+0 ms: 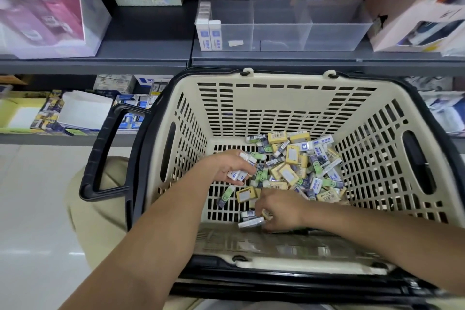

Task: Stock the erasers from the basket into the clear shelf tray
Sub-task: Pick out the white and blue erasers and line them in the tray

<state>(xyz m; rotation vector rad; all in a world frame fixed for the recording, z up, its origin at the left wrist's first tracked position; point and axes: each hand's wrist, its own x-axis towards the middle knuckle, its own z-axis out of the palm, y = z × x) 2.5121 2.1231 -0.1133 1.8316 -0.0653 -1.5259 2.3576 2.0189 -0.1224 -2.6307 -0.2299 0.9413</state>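
1. Both of a person's arms reach down into a cream slotted basket (276,108) that stands just below the front edge of a grey shelf (100,63).
2. The left hand (230,166) hovers near the basket's left wall, its fingers curled round a clutch of white-and-blue erasers.
3. The right hand (279,209) works close to the near wall. Its fingers are bent over white erasers there and appear to pinch them, though the grip is partly hidden.
4. A loose pile of erasers (294,166) in yellow, green and white fills the floor's middle and right, leaving bare slots along the left side.
5. The clear shelf tray (334,35) sits above the basket's far rim. A few stocked erasers (210,33) stand upright against its left wall, with open room to their right.
6. A pink box (50,7) and a white box (415,20) flank the tray.
7. The basket's black handle (105,151) lies folded out to the left.
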